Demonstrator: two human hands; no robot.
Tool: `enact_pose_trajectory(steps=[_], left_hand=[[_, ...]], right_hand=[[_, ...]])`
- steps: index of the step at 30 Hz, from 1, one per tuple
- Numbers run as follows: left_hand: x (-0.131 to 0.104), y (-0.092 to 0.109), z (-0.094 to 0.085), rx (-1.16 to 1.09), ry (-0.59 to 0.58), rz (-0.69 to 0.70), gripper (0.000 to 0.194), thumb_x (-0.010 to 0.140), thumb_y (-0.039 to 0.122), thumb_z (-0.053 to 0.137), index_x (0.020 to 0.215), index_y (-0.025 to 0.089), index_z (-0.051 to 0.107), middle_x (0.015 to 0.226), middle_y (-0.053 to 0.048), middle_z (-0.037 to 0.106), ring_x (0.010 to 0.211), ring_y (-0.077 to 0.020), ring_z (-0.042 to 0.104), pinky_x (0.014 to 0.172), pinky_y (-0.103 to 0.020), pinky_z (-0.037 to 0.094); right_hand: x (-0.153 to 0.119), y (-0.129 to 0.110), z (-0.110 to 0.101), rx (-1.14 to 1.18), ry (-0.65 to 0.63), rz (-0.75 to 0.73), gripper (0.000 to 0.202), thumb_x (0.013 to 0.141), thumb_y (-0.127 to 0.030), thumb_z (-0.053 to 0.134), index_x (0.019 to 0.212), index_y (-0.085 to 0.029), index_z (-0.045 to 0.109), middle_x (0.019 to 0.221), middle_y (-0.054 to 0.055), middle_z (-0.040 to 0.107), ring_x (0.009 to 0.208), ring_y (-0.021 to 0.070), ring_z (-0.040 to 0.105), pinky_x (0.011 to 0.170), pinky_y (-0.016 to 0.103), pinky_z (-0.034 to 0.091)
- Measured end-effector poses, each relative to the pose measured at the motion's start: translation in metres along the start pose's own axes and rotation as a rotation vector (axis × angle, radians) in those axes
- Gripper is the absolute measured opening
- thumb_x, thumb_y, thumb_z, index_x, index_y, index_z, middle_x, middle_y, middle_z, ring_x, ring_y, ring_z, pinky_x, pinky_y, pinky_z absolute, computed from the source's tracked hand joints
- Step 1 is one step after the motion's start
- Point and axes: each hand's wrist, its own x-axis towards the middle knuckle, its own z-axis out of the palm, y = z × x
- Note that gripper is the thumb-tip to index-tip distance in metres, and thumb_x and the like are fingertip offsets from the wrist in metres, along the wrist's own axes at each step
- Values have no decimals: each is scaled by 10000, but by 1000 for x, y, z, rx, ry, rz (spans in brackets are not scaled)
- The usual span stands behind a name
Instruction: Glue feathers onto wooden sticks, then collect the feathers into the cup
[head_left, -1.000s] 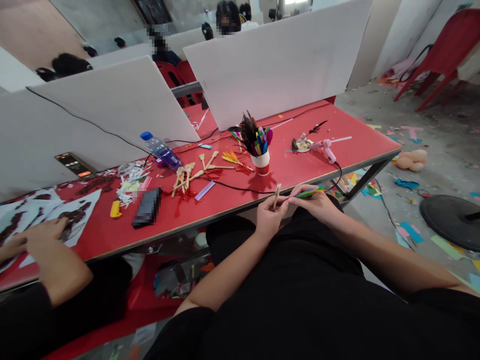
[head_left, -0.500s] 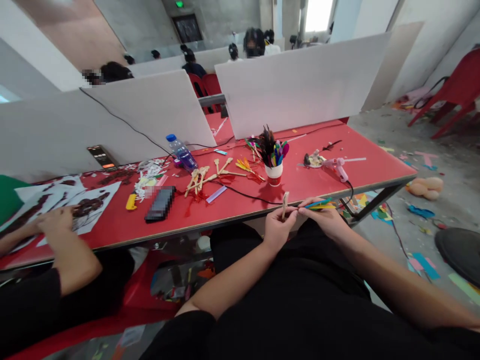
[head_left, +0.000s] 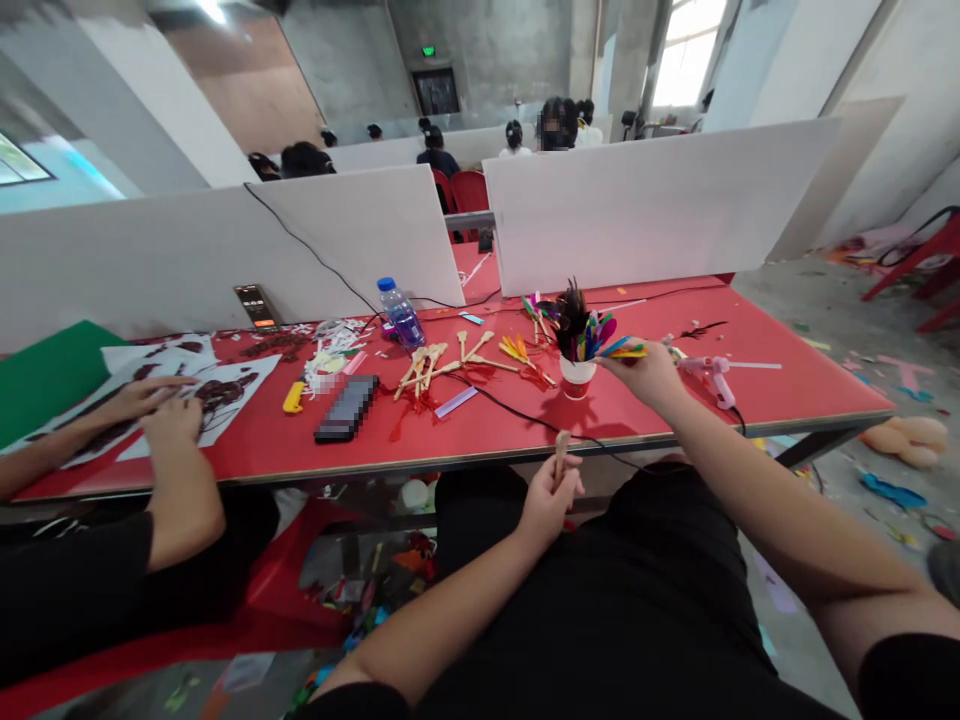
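My left hand (head_left: 550, 492) is closed around a small wooden stick piece (head_left: 562, 455) held upright in front of the table's edge. My right hand (head_left: 646, 378) pinches several colored feathers (head_left: 624, 347), yellow, orange and blue, right beside the paper cup (head_left: 577, 380). Dark feathers (head_left: 573, 318) and multicolored ones stand in that cup. Left of it lie a yellow-orange feather bundle (head_left: 523, 354) and several wooden pieces (head_left: 426, 366) with red strands. A pink glue gun (head_left: 712, 378) rests to the right of my right hand.
A bottle (head_left: 402, 316), a black phone (head_left: 347, 408), a yellow cutter (head_left: 294, 398) and white scraps (head_left: 330, 350) lie left. A black cable (head_left: 517, 415) crosses the red table (head_left: 795, 370). At far left, another person's hands (head_left: 161, 405) touch dark-patterned sheets. White boards (head_left: 637, 215) stand behind.
My right hand has moved away from my left, up and forward to the cup, with the feathers. My left hand stays low with the wooden piece. The view has shifted.
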Motion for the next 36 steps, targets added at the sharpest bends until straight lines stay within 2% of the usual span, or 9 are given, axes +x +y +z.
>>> enact_pose_trajectory(steps=[4, 7, 9, 15, 22, 24, 29, 33, 36], left_hand=[[-18, -30, -48, 172, 40, -14, 535, 980, 676, 748, 1066, 148, 736, 684, 22, 605, 651, -130, 529, 692, -277, 437], [-18, -39, -65, 165, 166, -43, 554, 953, 708, 730, 1037, 160, 711, 676, 37, 557, 636, -131, 489, 687, -283, 415], [-15, -41, -67, 152, 188, -35, 548, 944, 708, 724, 1035, 168, 704, 686, 34, 555, 647, -135, 497, 692, -285, 412], [-9, -49, -62, 150, 51, -54, 484, 953, 649, 739, 1031, 172, 719, 673, 37, 554, 621, -131, 490, 651, -274, 386], [-3, -55, -65, 163, 81, -33, 472, 953, 631, 725, 1019, 163, 726, 674, 32, 563, 625, -133, 480, 655, -273, 382], [-4, -54, -66, 181, 80, -29, 462, 957, 617, 728, 1023, 160, 732, 681, 28, 570, 642, -138, 496, 671, -275, 393], [-4, -53, -67, 182, 78, -34, 469, 960, 624, 732, 1029, 160, 724, 680, 30, 574, 655, -141, 503, 689, -277, 401], [0, -57, -64, 187, 90, -43, 506, 938, 663, 735, 1014, 163, 716, 668, 34, 560, 647, -140, 494, 687, -279, 397], [1, -60, -62, 238, 62, -64, 505, 926, 670, 733, 996, 170, 716, 664, 34, 560, 642, -143, 502, 676, -277, 389]], right_hand=[[20, 0, 14, -217, -74, -4, 199, 935, -382, 814, 967, -205, 901, 965, 130, 883, 910, 316, 803, 819, 376, 566], [21, 3, 24, -312, -94, -32, 252, 972, -394, 757, 988, -180, 888, 961, 140, 872, 895, 314, 792, 784, 363, 534], [23, 4, 26, -382, -118, -58, 253, 975, -386, 737, 961, -171, 869, 956, 155, 861, 902, 326, 788, 770, 362, 513], [41, -1, 20, -505, -324, -46, 209, 956, -351, 721, 942, -175, 832, 860, 136, 823, 810, 303, 757, 706, 349, 464], [52, -17, 13, -551, -550, -9, 274, 1019, -392, 661, 1038, -183, 836, 852, 110, 822, 776, 265, 735, 678, 338, 438], [51, -19, 14, -568, -538, -29, 297, 1041, -410, 640, 1009, -179, 824, 882, 125, 814, 803, 270, 732, 672, 340, 422], [45, -19, 19, -578, -367, -123, 231, 1003, -313, 644, 919, -163, 799, 1045, 183, 794, 918, 296, 727, 745, 359, 451], [45, -17, 22, -521, -330, -13, 163, 932, -299, 706, 941, -163, 795, 875, 128, 772, 770, 249, 678, 676, 345, 410], [47, -19, 20, -498, -380, 26, 152, 910, -320, 735, 917, -174, 778, 823, 85, 755, 724, 214, 654, 643, 320, 377]])
